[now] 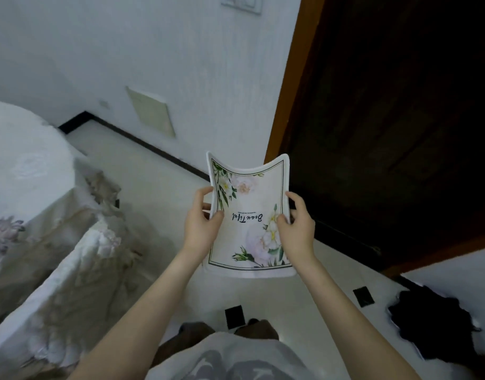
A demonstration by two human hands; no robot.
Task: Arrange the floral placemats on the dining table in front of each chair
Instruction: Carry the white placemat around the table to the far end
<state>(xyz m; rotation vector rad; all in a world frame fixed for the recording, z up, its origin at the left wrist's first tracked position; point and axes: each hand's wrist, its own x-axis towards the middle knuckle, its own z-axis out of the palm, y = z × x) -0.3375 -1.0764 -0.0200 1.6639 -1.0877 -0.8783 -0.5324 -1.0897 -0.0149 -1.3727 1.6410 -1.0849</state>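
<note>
I hold a floral placemat (249, 209) in the air in front of me, over the white floor. It is white with a thin dark border, pale roses, green leaves and upside-down script lettering. It bows so that its far corners curl up. My left hand (201, 218) grips its left edge and my right hand (297, 220) grips its right edge, thumbs on the printed face. The dining table (24, 165), draped in a white cloth with faded flowers, lies at the far left.
A chair (71, 272) under a white floral cover stands against the table at lower left. A dark wooden door (386, 119) in an orange-brown frame fills the right. A dark heap (438, 325) lies on the floor at lower right. White tiled floor with small black insets stretches ahead.
</note>
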